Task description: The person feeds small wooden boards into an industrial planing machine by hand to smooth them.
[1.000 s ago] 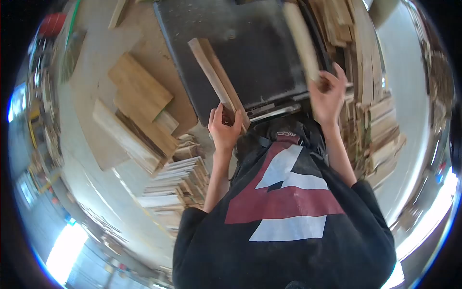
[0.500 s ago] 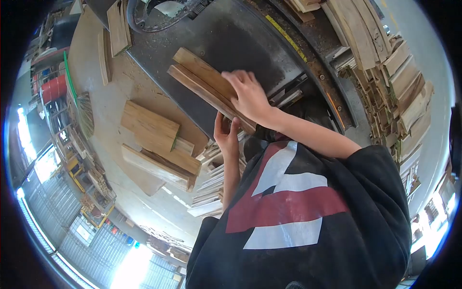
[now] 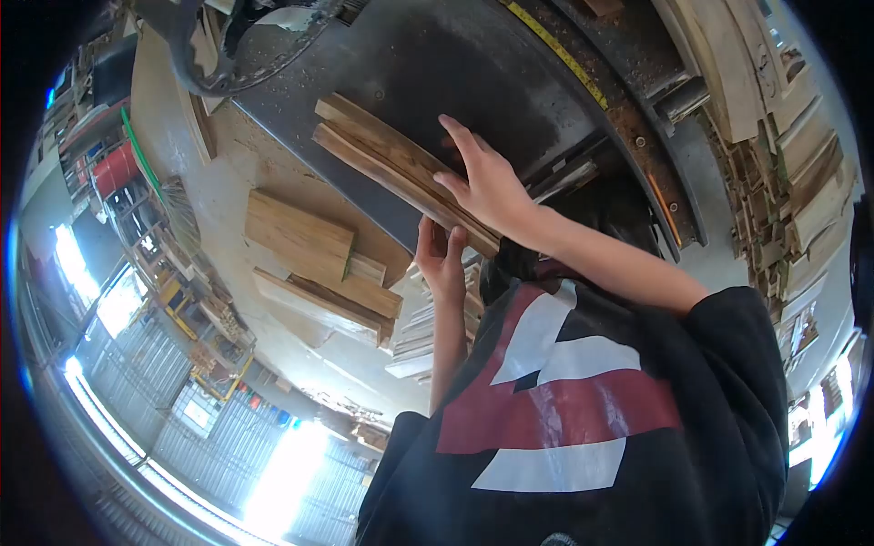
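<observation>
Two long wooden strips lie side by side on the dark metal machine table, a near strip (image 3: 364, 170) and a far strip (image 3: 387, 141). My left hand (image 3: 442, 259) holds the near strip close to its lower end, its fingers and thumb at the outer edge. Over the lower part of the far strip is my right hand (image 3: 492, 189), fingers stretched and apart. Its thumb reaches over the wood; whether it touches cannot be made out. The lower ends of the strips are partly hidden by my right hand and body.
A dark handwheel (image 3: 214, 68) stands at the machine table's (image 3: 473, 64) far left. A yellow measuring tape (image 3: 560, 50) runs along the right side. Boards (image 3: 300, 237) lie on a lower surface at left, and stacked wood (image 3: 774, 200) stands at right.
My right hand's fingers have spread and straightened. The far strip shows a narrower face than before. The whole view has shifted slightly, while my left hand stays at the near strip.
</observation>
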`<state>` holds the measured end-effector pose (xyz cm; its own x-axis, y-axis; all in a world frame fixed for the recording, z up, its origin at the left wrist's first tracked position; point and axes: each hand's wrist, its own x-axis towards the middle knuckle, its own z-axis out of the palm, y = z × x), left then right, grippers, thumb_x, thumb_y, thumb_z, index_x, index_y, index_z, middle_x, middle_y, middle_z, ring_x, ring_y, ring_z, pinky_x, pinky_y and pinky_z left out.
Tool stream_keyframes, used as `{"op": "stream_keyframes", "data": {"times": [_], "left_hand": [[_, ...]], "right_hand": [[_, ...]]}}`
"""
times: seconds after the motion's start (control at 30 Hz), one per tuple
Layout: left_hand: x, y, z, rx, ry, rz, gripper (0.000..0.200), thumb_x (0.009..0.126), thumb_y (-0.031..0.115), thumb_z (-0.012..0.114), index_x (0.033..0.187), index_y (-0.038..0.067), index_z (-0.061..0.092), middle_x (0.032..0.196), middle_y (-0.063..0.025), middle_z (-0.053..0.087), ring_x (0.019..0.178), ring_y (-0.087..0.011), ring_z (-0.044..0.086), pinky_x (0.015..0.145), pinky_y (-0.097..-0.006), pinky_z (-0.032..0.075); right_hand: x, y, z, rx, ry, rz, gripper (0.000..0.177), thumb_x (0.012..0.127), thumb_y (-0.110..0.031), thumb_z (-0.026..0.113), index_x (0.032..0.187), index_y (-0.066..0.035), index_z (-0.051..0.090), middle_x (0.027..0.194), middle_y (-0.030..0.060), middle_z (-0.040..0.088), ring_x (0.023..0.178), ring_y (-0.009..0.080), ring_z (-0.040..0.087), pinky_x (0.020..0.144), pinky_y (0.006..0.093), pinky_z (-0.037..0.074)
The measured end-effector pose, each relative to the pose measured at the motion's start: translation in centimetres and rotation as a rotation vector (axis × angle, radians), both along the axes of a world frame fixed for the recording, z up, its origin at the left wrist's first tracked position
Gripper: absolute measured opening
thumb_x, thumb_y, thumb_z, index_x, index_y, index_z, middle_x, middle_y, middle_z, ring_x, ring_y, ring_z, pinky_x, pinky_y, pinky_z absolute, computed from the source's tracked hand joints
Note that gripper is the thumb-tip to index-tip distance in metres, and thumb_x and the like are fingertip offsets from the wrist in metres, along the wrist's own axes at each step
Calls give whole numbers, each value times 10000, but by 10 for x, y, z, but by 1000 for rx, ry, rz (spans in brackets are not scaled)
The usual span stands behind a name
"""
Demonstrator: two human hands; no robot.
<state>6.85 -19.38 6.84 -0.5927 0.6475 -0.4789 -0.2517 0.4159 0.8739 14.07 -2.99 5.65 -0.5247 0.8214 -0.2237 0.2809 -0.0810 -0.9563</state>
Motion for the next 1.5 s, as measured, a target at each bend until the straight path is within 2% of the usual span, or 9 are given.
{"op": "stream_keyframes", "data": {"times": [0.33,0.63,0.7,0.8,0.97,1.2,1.3,1.37,1.5], "left_hand": [[-10,6,0,-52,116,-78,582,1013,139,691,1496,-84,456,1432,-144,582,1296,-219,568,1116,-338,419],[-32,43,13,-230,157,-52,623,970,172,759,1486,-49,489,1342,-165,614,1225,-219,585,1039,-353,467],[-43,28,5,-350,680,-89,788,910,227,827,1543,-37,439,1452,-235,525,1314,-324,533,1102,-419,429],[-56,15,2,-401,1055,-158,946,835,316,887,1598,36,404,1580,-287,366,1430,-434,399,1174,-523,345],[-76,18,-32,-373,1023,-155,903,846,404,854,1609,169,433,1620,-296,297,1484,-500,295,1197,-619,249],[-69,55,-66,-284,1078,188,717,1007,353,671,1582,14,409,1603,-200,459,1515,-399,356,1224,-548,211],[-63,64,-67,-223,1012,281,688,1005,346,679,1564,22,441,1576,-184,502,1521,-379,363,1228,-547,193],[-61,64,-59,-220,991,330,566,1000,307,718,1460,7,583,1543,-175,546,1483,-367,439,1223,-507,279],[-74,56,-60,193,496,593,341,946,195,773,1216,-11,755,1354,-172,692,1360,-358,568,1157,-455,418]], "right_hand": [[14,0,-17,-109,-43,211,821,821,-60,784,1534,-76,379,1035,239,728,935,434,719,822,516,587],[9,5,-12,-186,-23,115,742,831,2,719,1510,-59,427,1161,236,704,1060,405,701,881,485,574],[12,14,-10,-94,0,66,720,838,24,692,1506,-57,436,1167,236,699,1068,399,698,889,479,570],[18,32,-6,169,-126,62,695,854,52,665,1504,-74,452,1277,224,628,1135,421,633,955,479,543],[3,25,8,453,-222,183,770,820,-32,781,1511,-88,446,1364,197,544,1214,438,557,1008,495,514],[-1,11,-15,691,-120,271,874,759,-32,796,1537,-29,398,1361,240,542,1237,444,536,1054,524,472],[-4,0,0,468,-37,218,844,763,-18,750,1530,-9,397,1365,255,541,1254,460,519,1093,536,434],[-11,-16,5,589,-61,214,836,770,-52,777,1523,-4,417,1401,216,556,1290,397,549,1099,475,464],[-31,-43,2,567,11,279,775,777,-4,759,1487,-26,448,1410,219,526,1308,431,491,1128,503,418]]}}
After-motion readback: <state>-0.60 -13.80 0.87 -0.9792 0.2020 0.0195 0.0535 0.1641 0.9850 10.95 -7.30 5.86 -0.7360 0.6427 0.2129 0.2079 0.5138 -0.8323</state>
